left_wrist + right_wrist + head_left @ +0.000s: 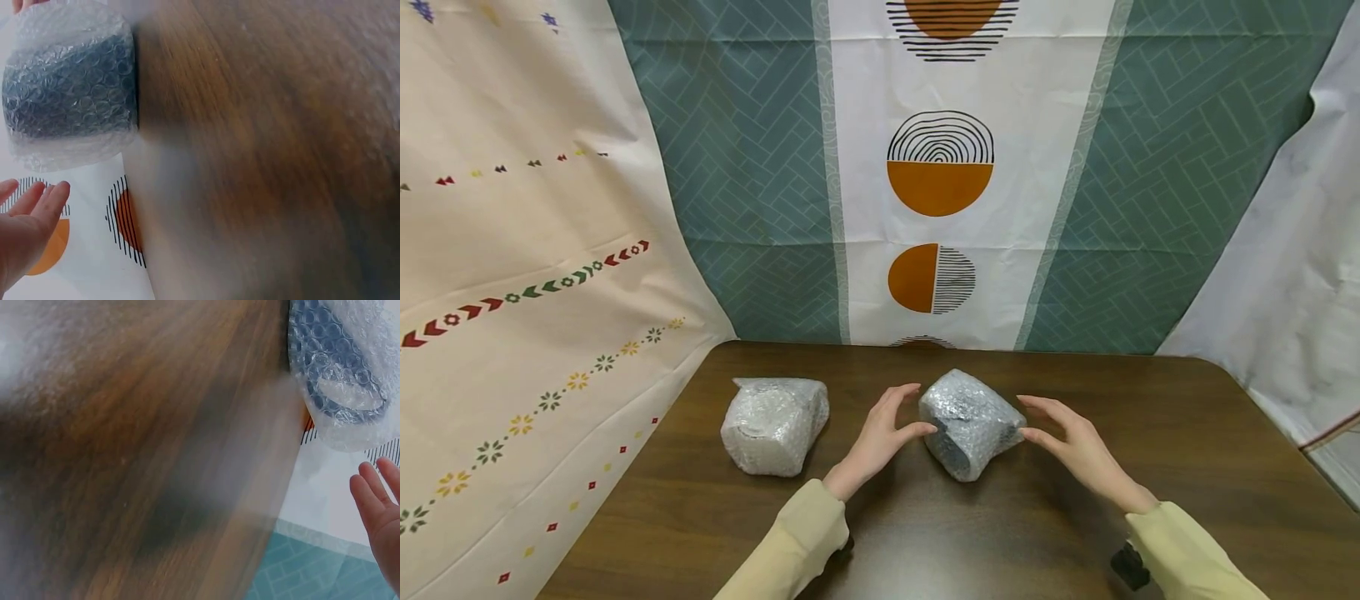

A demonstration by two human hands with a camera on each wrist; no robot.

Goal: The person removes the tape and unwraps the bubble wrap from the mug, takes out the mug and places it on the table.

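A bubble-wrapped package (970, 421) with a dark item inside sits on the brown table, between the two hands. My left hand (880, 433) is at its left side, fingers and thumb apart in a loose curve. On the other side is my right hand (1078, 450), held the same way. In the left wrist view a gap shows between the left fingers (47, 206) and the package (72, 87). The right wrist view shows the right fingers (372, 494) just short of the wrap (340, 369). Whether either thumb touches it, I cannot tell.
A second bubble-wrapped package (775, 425), paler inside, stands on the table (940, 533) to the left. Behind the table's back edge hangs a green and white patterned cloth (760, 167). A cream cloth (550, 250) covers the left side, and a white cloth (1292, 292) the right.
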